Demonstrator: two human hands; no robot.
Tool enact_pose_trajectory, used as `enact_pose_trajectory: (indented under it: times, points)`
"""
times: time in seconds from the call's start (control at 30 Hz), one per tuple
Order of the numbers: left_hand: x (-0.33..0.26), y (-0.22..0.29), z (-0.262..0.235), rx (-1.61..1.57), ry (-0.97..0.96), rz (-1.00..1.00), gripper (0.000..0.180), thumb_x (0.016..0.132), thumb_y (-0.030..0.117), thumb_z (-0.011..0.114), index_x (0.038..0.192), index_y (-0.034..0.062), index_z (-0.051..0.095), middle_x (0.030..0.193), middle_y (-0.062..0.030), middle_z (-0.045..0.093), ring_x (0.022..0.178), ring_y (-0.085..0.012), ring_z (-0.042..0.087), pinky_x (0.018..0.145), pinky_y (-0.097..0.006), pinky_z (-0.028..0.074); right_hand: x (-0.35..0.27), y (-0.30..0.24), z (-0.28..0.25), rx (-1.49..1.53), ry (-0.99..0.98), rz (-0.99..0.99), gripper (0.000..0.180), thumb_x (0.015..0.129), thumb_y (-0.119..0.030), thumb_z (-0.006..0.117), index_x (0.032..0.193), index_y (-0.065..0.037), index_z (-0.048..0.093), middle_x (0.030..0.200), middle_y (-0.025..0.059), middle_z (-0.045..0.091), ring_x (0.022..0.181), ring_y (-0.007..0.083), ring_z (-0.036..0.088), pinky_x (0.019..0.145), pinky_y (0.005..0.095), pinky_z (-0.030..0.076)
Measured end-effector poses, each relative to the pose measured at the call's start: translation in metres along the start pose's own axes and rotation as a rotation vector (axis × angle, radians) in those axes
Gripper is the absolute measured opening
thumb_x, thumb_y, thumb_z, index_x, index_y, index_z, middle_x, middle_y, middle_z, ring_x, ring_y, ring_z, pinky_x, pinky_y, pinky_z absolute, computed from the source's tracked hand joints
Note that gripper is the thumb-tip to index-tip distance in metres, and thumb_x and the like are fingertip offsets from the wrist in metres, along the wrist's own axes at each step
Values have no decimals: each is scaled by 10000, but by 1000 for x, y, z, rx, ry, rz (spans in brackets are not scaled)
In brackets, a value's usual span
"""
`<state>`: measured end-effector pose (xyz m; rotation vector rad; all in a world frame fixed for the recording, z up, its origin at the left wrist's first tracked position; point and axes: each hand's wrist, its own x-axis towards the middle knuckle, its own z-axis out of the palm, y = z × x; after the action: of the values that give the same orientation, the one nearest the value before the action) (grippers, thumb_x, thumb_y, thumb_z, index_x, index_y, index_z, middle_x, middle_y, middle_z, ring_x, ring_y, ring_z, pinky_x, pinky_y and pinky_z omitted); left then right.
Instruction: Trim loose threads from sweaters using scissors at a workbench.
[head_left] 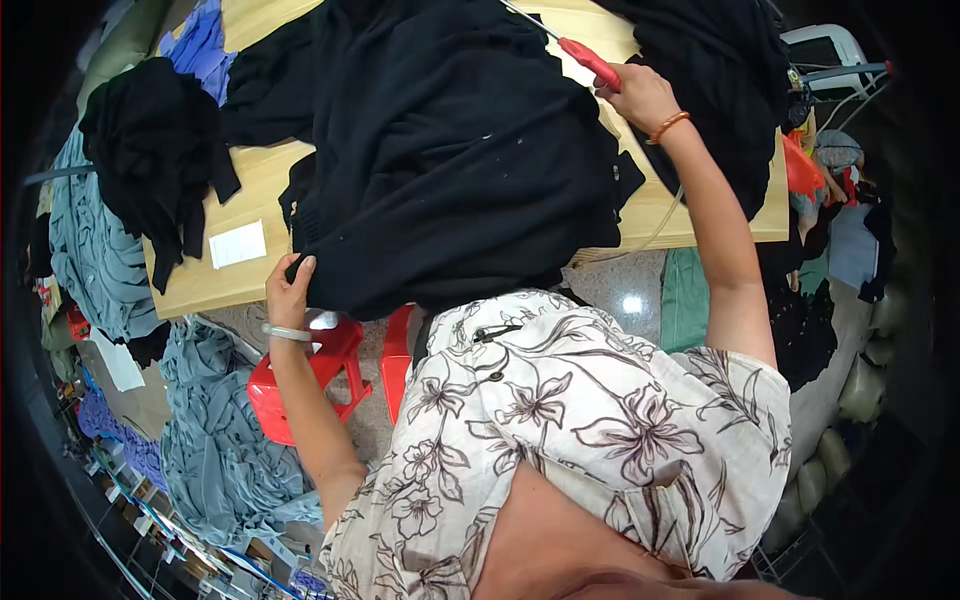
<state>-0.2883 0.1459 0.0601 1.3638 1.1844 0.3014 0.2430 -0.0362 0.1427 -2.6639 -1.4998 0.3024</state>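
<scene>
A black garment (430, 170) lies spread over the wooden table (190, 290), its near part hanging past the front edge. At its near left corner, my left hand (290, 287) pinches the dark cloth between thumb and fingers. My right hand (642, 97), above the far right of the garment, is wrapped round the red handle of a tool with a thin metal rod (590, 62). The rod points away to the upper left, and its far end is cut off by the frame's top. A thin pale cord (665, 215) runs across the table below my right wrist.
More black clothing (150, 130) lies at the left, with another dark pile (715, 90) at the right. A white paper (238, 245) rests on the table. Red stools (265, 395) and grey-blue cloth heaps (215, 430) stand below. A blue-violet cloth (203, 50) lies at the far left.
</scene>
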Motion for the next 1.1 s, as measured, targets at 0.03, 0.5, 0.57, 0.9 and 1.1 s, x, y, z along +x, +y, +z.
enact_pose_trajectory:
  times: [0.03,0.5,0.57,0.9,1.1]
  points:
    - [2,3,9,297,162,136,218,861,96,698,1044,3,625,936,-69,641,846,-179,604,765,-296,488,1,11,8,-49,55,40,213,863,-304,660,998,-143,696,904,135,704,879,337,671,776,443,519]
    - [49,108,331,1082,-254,1189,590,879,399,627,1346,57,511,1412,-214,454,1365,-362,365,1164,-458,213,-118,43,-4,39,47,-62,177,903,-176,592,1018,-62,523,801,149,591,805,369,593,732,437,472]
    - [59,102,336,1254,-302,1159,621,908,478,553,1351,45,508,1418,-232,445,1367,-374,362,1174,-460,188,-132,44,0,54,-69,-111,175,901,-182,608,976,-48,525,787,161,552,802,365,561,730,442,454]
    - [72,91,327,1199,-287,1195,628,931,490,506,1353,25,504,1404,-278,445,1355,-424,367,1159,-498,200,-134,-50,-35,164,-358,-170,229,887,-168,629,1070,-61,545,736,212,626,715,423,627,648,470,493]
    - [76,84,341,1182,-323,1179,620,940,471,453,1380,35,478,1434,-283,411,1382,-430,324,1171,-508,156,-112,-130,-19,187,-396,-501,326,805,-121,662,1098,-72,529,673,183,614,673,383,642,623,479,489]
